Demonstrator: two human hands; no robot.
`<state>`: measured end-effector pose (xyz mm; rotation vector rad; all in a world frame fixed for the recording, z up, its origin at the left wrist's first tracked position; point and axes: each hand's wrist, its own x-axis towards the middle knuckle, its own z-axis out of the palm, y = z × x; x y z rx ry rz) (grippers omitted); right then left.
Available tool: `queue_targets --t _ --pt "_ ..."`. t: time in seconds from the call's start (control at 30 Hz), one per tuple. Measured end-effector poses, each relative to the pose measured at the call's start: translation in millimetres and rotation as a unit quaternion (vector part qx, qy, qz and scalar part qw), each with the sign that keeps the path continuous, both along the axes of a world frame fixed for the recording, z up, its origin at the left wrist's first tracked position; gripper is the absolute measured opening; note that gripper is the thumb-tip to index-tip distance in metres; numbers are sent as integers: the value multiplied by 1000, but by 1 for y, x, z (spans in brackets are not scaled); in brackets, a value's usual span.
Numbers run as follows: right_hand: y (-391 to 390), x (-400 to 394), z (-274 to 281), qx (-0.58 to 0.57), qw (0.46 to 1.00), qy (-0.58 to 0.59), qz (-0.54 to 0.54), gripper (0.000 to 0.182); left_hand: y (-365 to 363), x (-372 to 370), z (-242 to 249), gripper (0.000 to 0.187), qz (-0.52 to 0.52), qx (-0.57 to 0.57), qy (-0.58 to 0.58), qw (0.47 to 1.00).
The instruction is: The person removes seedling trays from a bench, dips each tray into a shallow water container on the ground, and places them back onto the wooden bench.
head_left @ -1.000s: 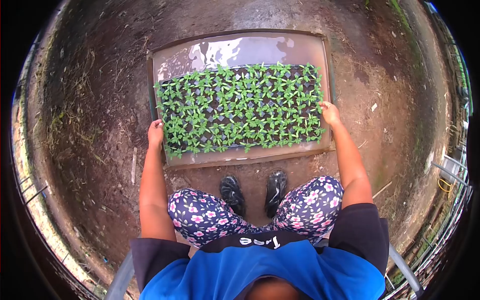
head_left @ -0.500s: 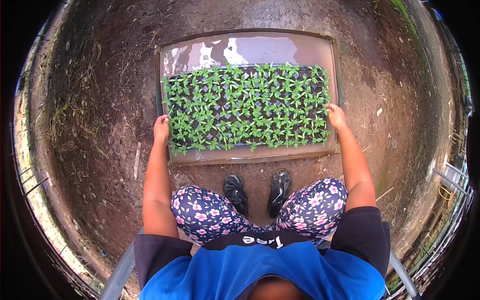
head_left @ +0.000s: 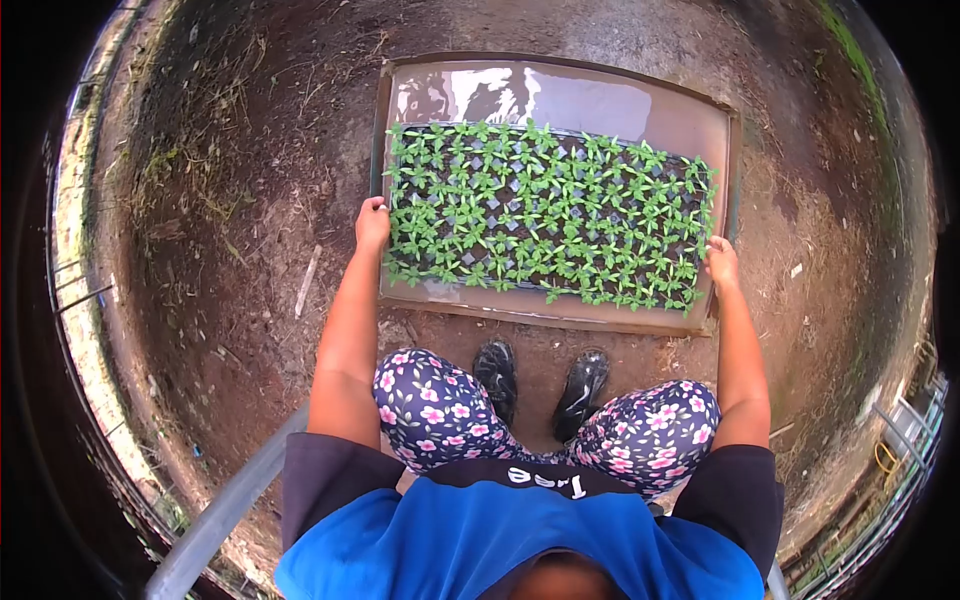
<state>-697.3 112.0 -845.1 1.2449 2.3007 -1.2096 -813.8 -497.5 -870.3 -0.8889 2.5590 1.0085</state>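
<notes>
A dark seedling tray (head_left: 514, 205) full of small green seedlings (head_left: 570, 230) sits in a shallow rectangular basin (head_left: 735, 160) of muddy water (head_left: 590, 100). My left hand (head_left: 373, 224) is closed at the tray's left edge, by the basin's side. On the opposite side, my right hand (head_left: 721, 262) has its fingers curled around the right edge. The fingertips of both hands are partly hidden by leaves and the tray's edge. Brown water shows along the tray's near and far sides.
Bare brown soil surrounds the basin. My dark boots (head_left: 580, 390) stand just short of its near rim. A pale stick (head_left: 308, 282) lies on the left, and a grey metal tube (head_left: 225, 510) runs beside me at lower left.
The whole view has shifted and turned slightly, so basin, tray and hands appear farther right and tilted. Both hands remain at the tray's ends.
</notes>
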Motion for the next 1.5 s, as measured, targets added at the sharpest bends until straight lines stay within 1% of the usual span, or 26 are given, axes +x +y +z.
queue_targets --t 0.03,0.13,0.2,0.3,0.37,0.47,0.53,0.57,0.6,0.67,0.7,0.8,0.87,0.93,0.97,1.0,1.03,1.07,1.13,1.2,1.27,1.3,1.33,1.37,1.4,1.5 --pt "-8 -3 15 -30 998 -6 -46 17 0 -1 -1 23 13 15 -3 1000" --pt "-1 -4 19 -113 992 -33 -39 8 1 -7 12 22 35 85 1 996" --pt "-4 -5 28 -112 993 -26 -6 9 11 -10 41 13 26 159 -51 986" --pt "-7 -11 45 -115 992 -27 34 13 21 -15 58 22 -48 143 -42 988" --pt "-15 -14 51 -129 990 37 48 15 19 -14 59 27 -121 122 4 985" --pt "-40 -23 88 -131 985 100 56 18 52 -11 116 28 -187 53 17 981" --pt "-53 -28 114 -108 987 110 47 19 71 -6 146 27 -180 24 23 983" --pt "-56 -32 136 -140 986 72 51 21 81 -3 166 26 -178 44 42 982" --pt "-60 -34 160 -114 985 103 73 20 96 -4 216 27 -187 -20 36 981" --pt "-48 -28 227 -93 976 178 87 14 81 -7 281 28 -170 29 56 983" --pt "-41 -26 283 -140 974 166 70 11 78 -11 346 28 -199 -11 53 979" --pt "-6 -24 467 -277 947 160 -6 13 39 -22 471 26 -143 129 75 978" --pt "27 -14 532 -325 922 205 -38 18 40 -30 560 22 -100 200 79 971" --pt "24 -29 591 -389 889 228 -85 22 39 -45 609 16 -69 275 64 957" --pt "22 -25 620 -415 869 242 -114 24 32 -50 618 15 -50 338 43 939" --pt "25 -16 624 -411 867 251 -124 30 22 -50 623 5 -40 392 9 919" --pt "34 -6 614 -428 855 275 -103 32 39 -48 644 6 -40 404 30 913" --pt "26 -1 633 -419 864 248 -130 27 33 -50 640 6 -59 430 29 900" --pt "31 -12 608 -329 914 217 -94 13 70 -61 644 13 -58 444 16 894" --pt "17 -9 566 -167 958 232 13 19 89 -69 627 17 -139 402 18 905" --pt "-31 -18 550 -20 973 225 43 19 132 -70 590 28 -212 285 20 934" --pt "-44 -23 496 42 952 283 109 16 152 -69 565 29 -287 255 60 921" --pt "-64 -18 482 126 950 282 54 14 172 -63 561 29 -328 212 78 917" --pt "-87 -11 507 144 954 262 -20 15 168 -75 550 28 -369 197 91 904" --pt "-86 1 498 150 952 264 -43 15 169 -77 553 27 -384 187 82 900" --pt "-80 78 516 192 904 363 -116 16 176 -64 609 26 -429 143 116 884"
